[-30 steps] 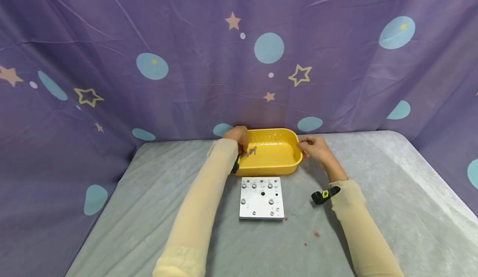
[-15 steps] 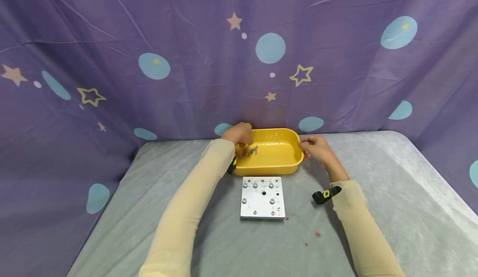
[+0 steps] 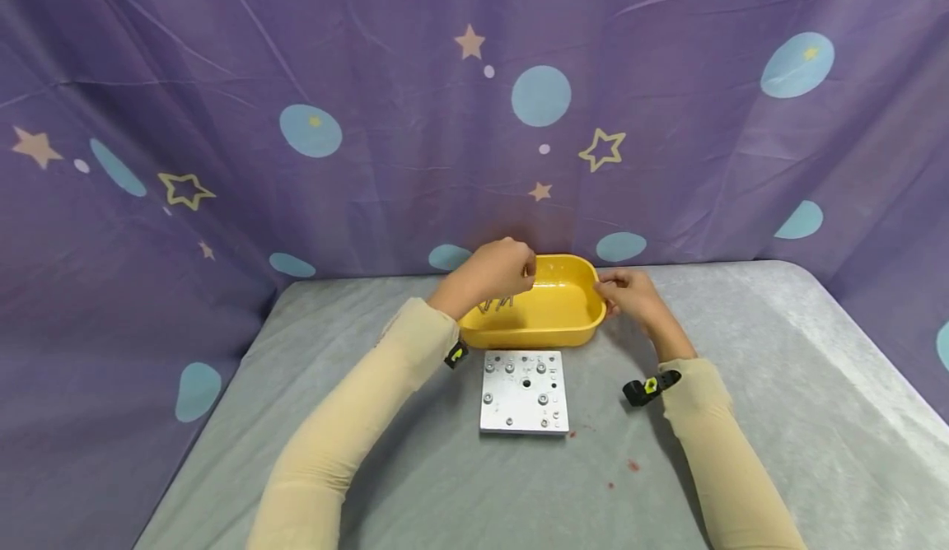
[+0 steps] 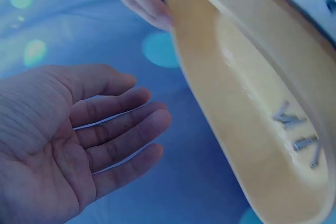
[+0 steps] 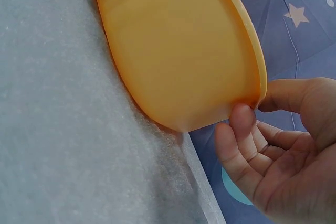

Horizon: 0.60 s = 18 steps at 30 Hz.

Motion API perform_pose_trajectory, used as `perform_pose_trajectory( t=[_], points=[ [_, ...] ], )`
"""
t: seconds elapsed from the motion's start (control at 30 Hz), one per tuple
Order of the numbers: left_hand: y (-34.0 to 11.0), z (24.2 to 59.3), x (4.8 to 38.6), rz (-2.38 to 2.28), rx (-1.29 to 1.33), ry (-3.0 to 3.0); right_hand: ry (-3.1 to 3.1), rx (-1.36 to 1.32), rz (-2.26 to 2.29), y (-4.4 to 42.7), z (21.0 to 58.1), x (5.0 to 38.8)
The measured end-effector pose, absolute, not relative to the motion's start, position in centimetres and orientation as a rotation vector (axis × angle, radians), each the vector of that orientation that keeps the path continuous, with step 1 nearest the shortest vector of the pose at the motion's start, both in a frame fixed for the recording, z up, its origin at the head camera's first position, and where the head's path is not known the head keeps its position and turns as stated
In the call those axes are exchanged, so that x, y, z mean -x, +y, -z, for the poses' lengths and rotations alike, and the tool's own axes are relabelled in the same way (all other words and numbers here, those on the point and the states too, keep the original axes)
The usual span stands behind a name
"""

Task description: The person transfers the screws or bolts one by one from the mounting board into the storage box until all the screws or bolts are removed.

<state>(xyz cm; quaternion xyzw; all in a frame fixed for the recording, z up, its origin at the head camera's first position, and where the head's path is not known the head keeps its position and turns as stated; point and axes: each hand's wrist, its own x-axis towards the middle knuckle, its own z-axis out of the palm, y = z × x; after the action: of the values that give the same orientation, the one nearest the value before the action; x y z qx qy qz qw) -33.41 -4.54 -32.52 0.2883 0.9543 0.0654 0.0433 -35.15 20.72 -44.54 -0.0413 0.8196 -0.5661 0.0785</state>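
Note:
A yellow tray [image 3: 559, 311] lies at the back of the table, with several small metal screws [image 4: 303, 144] in its left end. My left hand [image 3: 495, 270] hovers above the tray's back left part. In the left wrist view that same left hand [image 4: 79, 140] has loosely extended fingers, holds nothing and is apart from the tray wall. At the tray's right end my right hand [image 3: 630, 295] pinches the rim between thumb and fingers, as the right wrist view also shows. In front of the tray lies a square silver metal plate [image 3: 519, 410] with screws and holes in it.
A grey cloth covers the table [image 3: 704, 468]. Behind the tray hangs a purple curtain [image 3: 415, 163] patterned with stars and dots, close to the table's back edge. Small red marks [image 3: 633, 465] show on the cloth right of the plate.
My left hand has risen out of the tray's left end and moved right, over the back of the tray. The right hand has kept its place on the rim.

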Motion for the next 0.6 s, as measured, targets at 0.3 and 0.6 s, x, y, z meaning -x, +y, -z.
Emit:
perform_pose_trajectory(
  t=[0.3, 0.6],
  points=[
    [-4.8, 32.1, 29.8, -0.446, -1.033, 2.884, 2.452, 0.115, 1.669, 20.7, 44.2, 35.1],
    [-4.5, 33.3, 27.1, -0.497, -1.117, 2.785, 2.449, 0.098, 1.674, 20.7, 44.3, 35.0]
  ],
)
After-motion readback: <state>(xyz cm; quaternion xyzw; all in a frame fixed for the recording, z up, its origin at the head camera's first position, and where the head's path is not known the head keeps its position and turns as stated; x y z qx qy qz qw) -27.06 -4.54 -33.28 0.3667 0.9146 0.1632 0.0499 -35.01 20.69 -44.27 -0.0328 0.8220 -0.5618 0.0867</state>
